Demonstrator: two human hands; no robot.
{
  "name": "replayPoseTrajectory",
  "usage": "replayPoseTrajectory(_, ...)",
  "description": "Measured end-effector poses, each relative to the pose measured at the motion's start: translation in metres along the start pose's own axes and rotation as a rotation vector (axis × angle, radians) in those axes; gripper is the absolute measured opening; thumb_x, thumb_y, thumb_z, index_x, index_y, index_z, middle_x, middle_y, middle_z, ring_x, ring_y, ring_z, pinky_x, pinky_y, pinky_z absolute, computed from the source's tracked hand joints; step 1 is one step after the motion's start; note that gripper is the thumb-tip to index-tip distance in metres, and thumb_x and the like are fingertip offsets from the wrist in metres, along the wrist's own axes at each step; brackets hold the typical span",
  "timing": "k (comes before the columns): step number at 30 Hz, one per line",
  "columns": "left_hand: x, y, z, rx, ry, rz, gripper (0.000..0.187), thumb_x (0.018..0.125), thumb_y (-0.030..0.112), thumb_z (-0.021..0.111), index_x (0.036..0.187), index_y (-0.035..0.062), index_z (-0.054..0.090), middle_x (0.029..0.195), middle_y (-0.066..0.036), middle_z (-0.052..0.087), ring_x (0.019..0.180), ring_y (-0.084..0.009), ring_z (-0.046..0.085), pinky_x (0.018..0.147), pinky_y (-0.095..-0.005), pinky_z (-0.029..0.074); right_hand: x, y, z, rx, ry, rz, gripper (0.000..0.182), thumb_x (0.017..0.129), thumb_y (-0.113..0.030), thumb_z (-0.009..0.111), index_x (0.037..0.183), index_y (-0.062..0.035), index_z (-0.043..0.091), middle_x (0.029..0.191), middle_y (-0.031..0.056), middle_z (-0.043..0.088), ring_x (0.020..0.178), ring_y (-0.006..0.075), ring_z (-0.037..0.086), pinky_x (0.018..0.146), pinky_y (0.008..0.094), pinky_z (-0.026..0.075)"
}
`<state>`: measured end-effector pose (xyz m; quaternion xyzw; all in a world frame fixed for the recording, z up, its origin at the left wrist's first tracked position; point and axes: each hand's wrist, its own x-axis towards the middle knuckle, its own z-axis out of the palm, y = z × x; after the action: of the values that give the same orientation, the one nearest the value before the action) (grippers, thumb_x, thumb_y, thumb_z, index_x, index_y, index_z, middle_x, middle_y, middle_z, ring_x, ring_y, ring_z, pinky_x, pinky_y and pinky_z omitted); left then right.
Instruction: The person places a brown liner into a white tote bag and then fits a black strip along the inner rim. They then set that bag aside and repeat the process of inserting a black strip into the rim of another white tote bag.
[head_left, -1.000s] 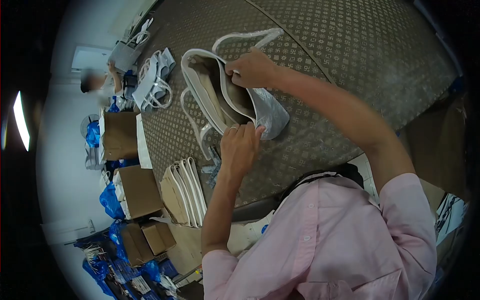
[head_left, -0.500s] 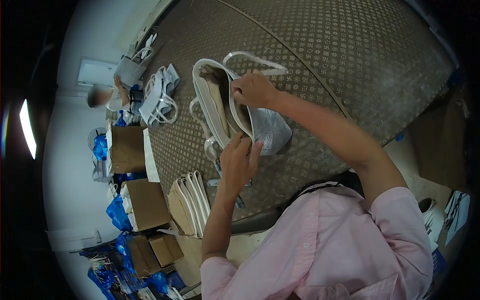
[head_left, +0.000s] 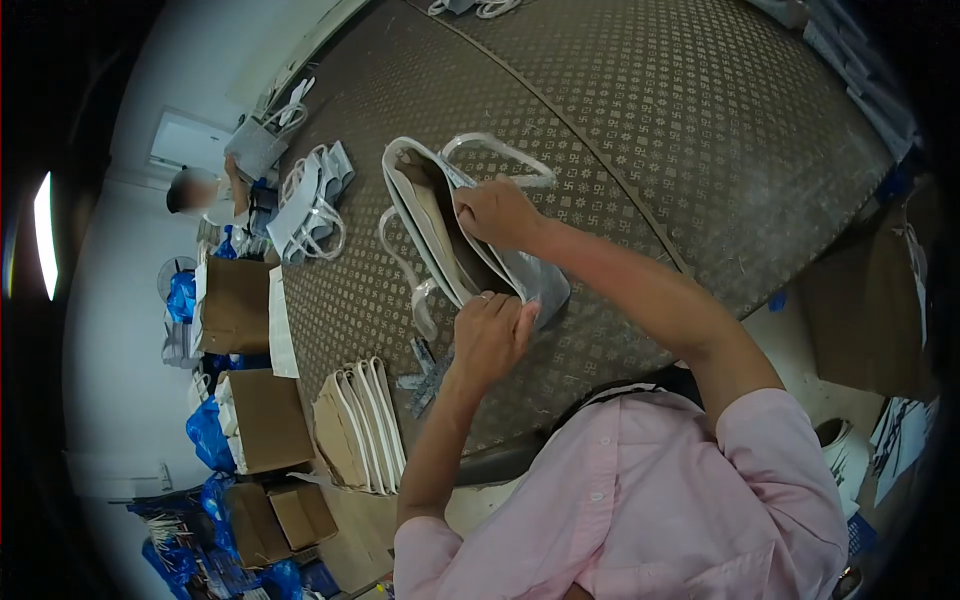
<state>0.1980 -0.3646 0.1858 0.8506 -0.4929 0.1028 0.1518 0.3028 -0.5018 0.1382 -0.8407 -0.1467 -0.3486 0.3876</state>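
A silvery-white bag [head_left: 545, 283] with a beige lining lies on the patterned table, its mouth open toward me and its clear handles out to both sides. My left hand [head_left: 492, 335] grips the near end of the bag's rim, the fingers bent over the edge. Farther along, on the right-hand edge of the mouth, my right hand [head_left: 499, 213] is closed on the rim. Blue-grey strips [head_left: 424, 377] lie on the table beside my left forearm.
On the patterned table [head_left: 610, 110], more bags [head_left: 312, 205] lie at the left. Cream panels [head_left: 365, 425] stand at the table's near left edge. Cardboard boxes [head_left: 262, 420] and blue plastic line the left side. A co-worker [head_left: 222, 200] holds a bag at the far left.
My left hand has shifted from inside the near end of the mouth onto its rim. My right hand stays on the rim, slightly lower in view. The whole view has shifted a little.
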Motion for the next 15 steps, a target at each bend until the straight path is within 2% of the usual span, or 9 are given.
replayPoseTrajectory(2,-0.004,0.002,0.003,0.022,0.0,0.028,0.024,0.083,0.019,0.06,0.064,0.0063,0.051,0.061,-0.009,0.05,0.06,-0.0257,0.05,0.055,-0.0367,0.04,-0.002,0.001,-0.008,0.011,-0.013,-0.014,0.001,0.074,-0.01,0.056,0.075,-0.0103,0.057,0.06,0.0075,0.058,0.058,0.0296,0.057,0.064,0.0401,0.041)
replayPoseTrajectory(4,-0.005,0.002,-0.003,0.062,0.025,0.062,0.024,0.083,0.019,0.06,0.064,0.0065,0.052,0.061,-0.009,0.05,0.061,-0.0253,0.051,0.055,-0.0367,0.04,-0.009,-0.005,-0.023,-0.078,-0.076,-0.043,0.01,0.077,-0.012,0.056,0.087,-0.0095,0.057,0.067,0.0099,0.06,0.064,0.0298,0.058,0.063,0.0414,0.041)
replayPoseTrajectory(6,-0.018,0.013,-0.02,0.0,-0.101,0.152,0.021,0.082,0.02,0.061,0.07,0.0055,0.052,0.069,-0.009,0.052,0.064,-0.0255,0.051,0.061,-0.0368,0.042,-0.011,-0.028,-0.071,-0.003,-0.336,0.078,0.022,0.08,-0.017,0.057,0.1,-0.0077,0.056,0.076,0.0136,0.062,0.074,0.0313,0.06,0.066,0.0429,0.043)
replayPoseTrajectory(8,-0.038,0.024,-0.041,-0.061,-0.221,0.183,0.019,0.082,0.022,0.061,0.08,0.0034,0.055,0.083,-0.011,0.056,0.075,-0.0268,0.054,0.076,-0.0383,0.044,-0.024,-0.042,-0.118,-0.004,-0.591,0.168,0.026,0.084,-0.02,0.056,0.106,-0.0061,0.056,0.08,0.0149,0.063,0.077,0.0328,0.061,0.069,0.0425,0.046)
replayPoseTrajectory(10,-0.064,0.03,-0.056,-0.07,-0.265,0.163,0.026,0.082,0.023,0.061,0.093,0.0009,0.057,0.098,-0.013,0.058,0.091,-0.0278,0.056,0.094,-0.0445,0.038,-0.036,-0.046,-0.16,0.123,-0.922,0.195,0.025,0.085,-0.025,0.054,0.101,-0.0059,0.057,0.076,0.016,0.063,0.073,0.0331,0.062,0.068,0.0427,0.048)
replayPoseTrajectory(11,-0.076,0.031,-0.061,-0.098,-0.256,0.167,0.026,0.082,0.023,0.061,0.093,0.0009,0.057,0.098,-0.013,0.058,0.091,-0.0278,0.056,0.094,-0.0445,0.038,-0.036,-0.046,-0.175,0.107,-0.939,0.214,0.025,0.085,-0.025,0.054,0.101,-0.0059,0.057,0.076,0.016,0.063,0.073,0.0331,0.062,0.068,0.0427,0.048)
replayPoseTrajectory(13,-0.094,0.035,-0.069,-0.058,-0.357,-0.056,0.03,0.082,0.024,0.061,0.101,0.0007,0.058,0.108,-0.011,0.058,0.106,-0.0274,0.053,0.104,-0.0524,0.026,-0.037,-0.046,-0.198,0.166,-0.868,0.187,0.023,0.086,-0.025,0.053,0.096,-0.0061,0.06,0.08,0.015,0.063,0.073,0.031,0.062,0.069,0.0415,0.048)
replayPoseTrajectory(14,-0.094,0.037,-0.075,-0.027,-0.35,-0.12,0.03,0.083,0.024,0.06,0.102,0.0013,0.059,0.11,-0.01,0.058,0.107,-0.0278,0.053,0.105,-0.0544,0.022,-0.033,-0.046,-0.203,0.157,-0.895,0.205,0.023,0.086,-0.025,0.053,0.096,-0.0061,0.06,0.08,0.015,0.063,0.073,0.031,0.062,0.069,0.0415,0.048)
replayPoseTrajectory(15,-0.092,0.038,-0.079,0.008,-0.347,-0.192,0.03,0.083,0.024,0.06,0.103,0.0019,0.059,0.112,-0.009,0.057,0.108,-0.0282,0.053,0.105,-0.0563,0.019,-0.025,-0.046,-0.203,0.106,-0.661,0.231,0.021,0.086,-0.024,0.054,0.095,-0.0061,0.062,0.083,0.0136,0.063,0.076,0.0298,0.061,0.069,0.0405,0.047)
